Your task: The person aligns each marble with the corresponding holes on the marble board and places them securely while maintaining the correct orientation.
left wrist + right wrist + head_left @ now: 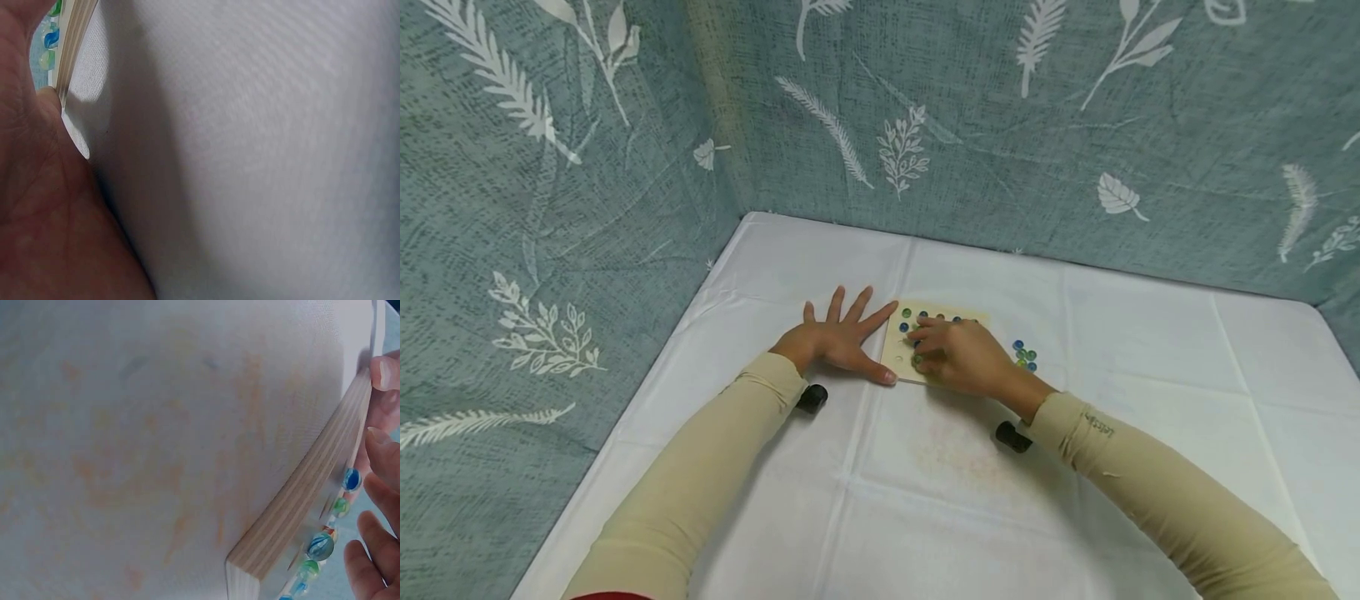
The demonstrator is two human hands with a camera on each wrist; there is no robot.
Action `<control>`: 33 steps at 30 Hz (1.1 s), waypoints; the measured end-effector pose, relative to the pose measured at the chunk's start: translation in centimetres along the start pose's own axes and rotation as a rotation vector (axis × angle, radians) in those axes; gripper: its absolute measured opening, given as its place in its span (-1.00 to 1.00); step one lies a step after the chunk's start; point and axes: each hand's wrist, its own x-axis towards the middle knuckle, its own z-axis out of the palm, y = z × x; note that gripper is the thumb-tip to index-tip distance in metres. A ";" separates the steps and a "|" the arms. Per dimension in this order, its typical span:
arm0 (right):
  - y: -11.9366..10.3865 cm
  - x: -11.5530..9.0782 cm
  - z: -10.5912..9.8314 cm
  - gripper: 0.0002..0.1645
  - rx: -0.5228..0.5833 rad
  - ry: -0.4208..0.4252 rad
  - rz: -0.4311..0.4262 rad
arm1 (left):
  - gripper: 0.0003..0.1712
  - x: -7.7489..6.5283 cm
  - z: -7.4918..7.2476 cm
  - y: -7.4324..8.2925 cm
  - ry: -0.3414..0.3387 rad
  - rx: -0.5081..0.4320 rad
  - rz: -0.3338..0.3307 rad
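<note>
One board; five-plus marbles lay off right edge. Splayed left hand touched left edge; right hand curved above, hold indiscernible.

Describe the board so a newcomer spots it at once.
Over the white cloth, find the right hand. Beneath it, beside the left hand, lies the pale wooden board. Straight edges set it apart from the round loose marbles to its right.

A pale, flat plywood board with round hollows lay flat, partly filled with blue and green glass marbles. Loose marbles lay clustered just beside its right edge.
</note>
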 end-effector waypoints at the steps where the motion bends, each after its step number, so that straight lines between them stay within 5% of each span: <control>1: -0.1 0.0 -0.1 -0.81 -0.001 -0.001 0.005 | 0.47 0.0 0.0 0.1 0.000 -0.002 0.000; 18: 0.1 -0.4 0.0 -0.82 -0.008 -0.018 0.011 | 0.40 -0.2 -0.1 0.5 -0.003 0.017 -0.001; 33: 1.7 -2.5 -1.9 -0.74 -0.010 0.046 0.020 | 0.41 0.4 0.2 0.4 0.020 0.027 -0.031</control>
